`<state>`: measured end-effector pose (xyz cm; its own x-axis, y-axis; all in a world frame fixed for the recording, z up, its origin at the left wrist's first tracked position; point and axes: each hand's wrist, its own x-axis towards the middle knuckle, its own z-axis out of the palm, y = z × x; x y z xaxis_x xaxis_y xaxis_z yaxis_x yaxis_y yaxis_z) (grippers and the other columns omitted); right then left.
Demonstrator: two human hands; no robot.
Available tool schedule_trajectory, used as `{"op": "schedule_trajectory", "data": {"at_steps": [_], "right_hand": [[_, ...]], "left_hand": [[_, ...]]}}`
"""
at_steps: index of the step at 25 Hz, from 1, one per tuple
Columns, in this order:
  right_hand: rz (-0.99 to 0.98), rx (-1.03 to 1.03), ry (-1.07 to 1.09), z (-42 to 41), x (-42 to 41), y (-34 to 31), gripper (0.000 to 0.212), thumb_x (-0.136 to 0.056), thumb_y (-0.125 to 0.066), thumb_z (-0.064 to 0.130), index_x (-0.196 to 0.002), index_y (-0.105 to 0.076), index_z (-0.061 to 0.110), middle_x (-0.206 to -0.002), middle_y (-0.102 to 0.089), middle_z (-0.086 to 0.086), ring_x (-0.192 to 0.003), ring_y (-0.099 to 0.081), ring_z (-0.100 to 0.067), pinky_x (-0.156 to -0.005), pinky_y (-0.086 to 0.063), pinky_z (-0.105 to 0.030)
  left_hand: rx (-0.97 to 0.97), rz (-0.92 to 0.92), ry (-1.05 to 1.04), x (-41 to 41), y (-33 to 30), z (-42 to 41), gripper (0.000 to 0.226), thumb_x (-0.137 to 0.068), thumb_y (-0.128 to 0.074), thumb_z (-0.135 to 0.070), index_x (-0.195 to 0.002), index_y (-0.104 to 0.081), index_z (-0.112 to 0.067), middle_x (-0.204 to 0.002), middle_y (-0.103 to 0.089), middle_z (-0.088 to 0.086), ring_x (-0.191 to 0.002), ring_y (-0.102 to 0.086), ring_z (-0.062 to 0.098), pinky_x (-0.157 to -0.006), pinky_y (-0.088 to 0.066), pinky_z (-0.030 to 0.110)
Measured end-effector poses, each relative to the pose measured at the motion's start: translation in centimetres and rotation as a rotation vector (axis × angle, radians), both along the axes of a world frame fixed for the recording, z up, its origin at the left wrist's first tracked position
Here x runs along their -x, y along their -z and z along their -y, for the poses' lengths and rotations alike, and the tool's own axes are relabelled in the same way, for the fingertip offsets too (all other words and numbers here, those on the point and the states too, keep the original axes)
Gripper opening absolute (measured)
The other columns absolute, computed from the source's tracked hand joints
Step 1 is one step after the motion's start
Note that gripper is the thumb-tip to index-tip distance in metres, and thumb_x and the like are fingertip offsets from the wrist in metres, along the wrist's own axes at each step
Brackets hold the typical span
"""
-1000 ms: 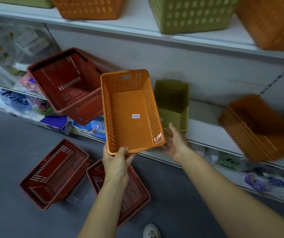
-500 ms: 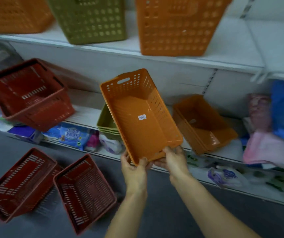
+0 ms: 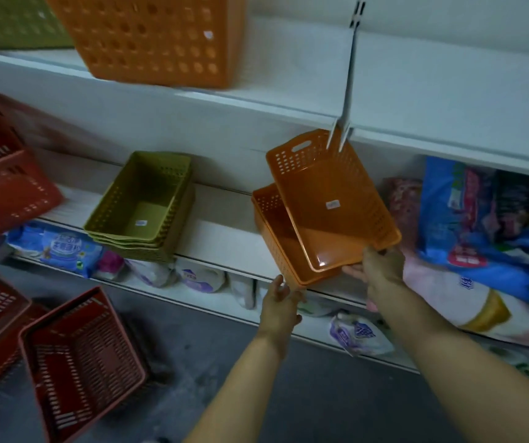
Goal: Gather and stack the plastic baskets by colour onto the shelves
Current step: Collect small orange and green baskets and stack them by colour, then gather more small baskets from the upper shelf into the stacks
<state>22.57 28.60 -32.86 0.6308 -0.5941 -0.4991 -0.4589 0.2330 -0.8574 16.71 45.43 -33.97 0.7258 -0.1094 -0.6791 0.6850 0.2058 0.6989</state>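
An orange basket (image 3: 330, 199) tilts over the stack of orange baskets (image 3: 272, 238) on the middle shelf (image 3: 224, 241), partly nested in it. My right hand (image 3: 381, 266) grips its near rim. Just below the stack's front corner is my left hand (image 3: 279, 298), fingers relaxed and holding nothing. A stack of green baskets (image 3: 141, 206) sits to the left on the same shelf. A red basket (image 3: 4, 174) leans at the far left. Two red baskets (image 3: 77, 359) lie on the floor.
A large orange basket (image 3: 151, 36) and a green one (image 3: 10, 20) stand on the top shelf. Packaged goods (image 3: 480, 225) fill the shelf at right, and soft packs (image 3: 61, 247) line the lowest shelf. A metal upright (image 3: 349, 75) divides the shelving. Grey floor (image 3: 320, 394) lies below.
The orange basket moved right and down into the orange stack. My left hand let go of it and dropped below the stack; my right hand still grips it.
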Motion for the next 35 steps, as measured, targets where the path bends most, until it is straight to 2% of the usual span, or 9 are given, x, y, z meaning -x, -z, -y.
{"op": "schedule_trajectory", "data": {"at_steps": [5, 8, 11, 15, 18, 23, 30, 33, 35], "right_hand": [[-0.078, -0.029, -0.146, 0.2, -2.0, 2.4, 0.042, -0.095, -0.047, 0.001, -0.135, -0.047, 0.014, -0.126, -0.057, -0.013, -0.097, -0.065, -0.038, -0.050, -0.056, -0.034], [-0.122, -0.104, -0.216, -0.4, -2.2, 2.6, 0.045, -0.094, -0.048, -0.001, -0.136, -0.047, 0.013, -0.127, -0.058, -0.017, -0.106, -0.064, -0.042, -0.051, -0.059, -0.035], [-0.176, -0.134, -0.299, -0.7, -2.0, 1.9, 0.034, -0.095, -0.049, 0.004, -0.129, -0.049, 0.011, -0.114, -0.064, -0.016, -0.090, -0.069, -0.034, -0.053, -0.061, -0.034], [-0.224, -0.097, -0.297, -1.2, -2.5, 1.1, 0.029, -0.099, -0.046, 0.009, -0.127, -0.050, 0.004, -0.096, -0.064, -0.017, -0.069, -0.067, -0.027, -0.046, -0.058, -0.027], [-0.299, -0.009, -0.324, -2.9, -1.3, 1.1, 0.035, -0.099, -0.048, 0.016, -0.132, -0.045, 0.005, -0.119, -0.058, -0.015, -0.100, -0.064, -0.036, -0.084, -0.056, -0.045], [-0.089, 0.341, -0.731, -7.6, 5.8, -2.2, 0.051, -0.095, -0.054, 0.022, -0.144, -0.040, 0.016, -0.141, -0.051, -0.006, -0.127, -0.050, -0.024, -0.105, -0.043, -0.043], [0.165, 0.590, -0.793, -13.0, 13.6, -8.2, 0.034, -0.091, -0.056, 0.019, -0.125, -0.062, 0.022, -0.125, -0.064, 0.004, -0.118, -0.058, -0.013, -0.099, -0.049, -0.038], [0.247, 0.639, -0.777, -16.3, 14.2, -11.8, 0.031, -0.093, -0.056, 0.020, -0.124, -0.062, 0.026, -0.123, -0.061, 0.010, -0.112, -0.057, -0.008, -0.078, -0.056, -0.033], [0.323, 0.669, -0.770, -18.7, 13.9, -13.9, 0.029, -0.094, -0.057, 0.019, -0.122, -0.063, 0.025, -0.120, -0.063, 0.010, -0.109, -0.058, -0.006, -0.085, -0.054, -0.033]], "left_hand": [[-0.078, 0.026, -0.030, -1.6, 0.5, 1.2, 0.059, -0.097, -0.057, -0.017, -0.150, -0.032, -0.021, -0.126, -0.053, 0.001, -0.109, -0.052, 0.018, -0.098, -0.045, 0.039], [-0.135, 0.082, -0.026, -1.8, 0.6, 0.7, 0.062, -0.096, -0.058, -0.019, -0.152, -0.030, -0.021, -0.146, -0.046, 0.007, -0.120, -0.052, 0.021, -0.103, -0.044, 0.039], [-0.222, 0.143, -0.014, -1.2, 0.0, -0.4, 0.061, -0.097, -0.056, -0.018, -0.152, -0.030, -0.020, -0.152, -0.041, 0.010, -0.135, -0.045, 0.027, -0.101, -0.044, 0.038], [-0.323, 0.219, -0.009, -0.7, -0.9, -1.9, 0.055, -0.099, -0.052, -0.012, -0.151, -0.034, -0.017, -0.149, -0.046, 0.013, -0.127, -0.051, 0.023, -0.091, -0.043, 0.029], [-0.397, 0.222, 0.031, -0.3, -1.0, -3.4, 0.054, -0.099, -0.050, -0.010, -0.150, -0.035, -0.016, -0.148, -0.046, 0.013, -0.133, -0.048, 0.024, -0.093, -0.038, 0.024], [-0.614, 0.382, 0.189, 2.0, -3.2, -6.4, 0.050, -0.095, -0.054, -0.026, -0.144, -0.045, -0.020, -0.142, -0.055, 0.006, -0.130, -0.052, 0.021, -0.107, -0.042, 0.036], [-0.781, 0.623, 0.237, 7.0, -8.7, -13.2, 0.033, -0.093, -0.057, -0.030, -0.124, -0.065, -0.021, -0.118, -0.070, -0.009, -0.110, -0.063, 0.006, -0.092, -0.047, 0.025], [-0.793, 0.704, 0.242, 7.6, -11.5, -17.5, 0.031, -0.094, -0.059, -0.028, -0.123, -0.065, -0.023, -0.116, -0.070, -0.013, -0.106, -0.063, 0.001, -0.090, -0.047, 0.021], [-0.794, 0.756, 0.225, 7.3, -13.5, -20.8, 0.030, -0.093, -0.060, -0.026, -0.123, -0.065, -0.024, -0.115, -0.070, -0.012, -0.106, -0.064, 0.002, -0.094, -0.050, 0.025]]}}
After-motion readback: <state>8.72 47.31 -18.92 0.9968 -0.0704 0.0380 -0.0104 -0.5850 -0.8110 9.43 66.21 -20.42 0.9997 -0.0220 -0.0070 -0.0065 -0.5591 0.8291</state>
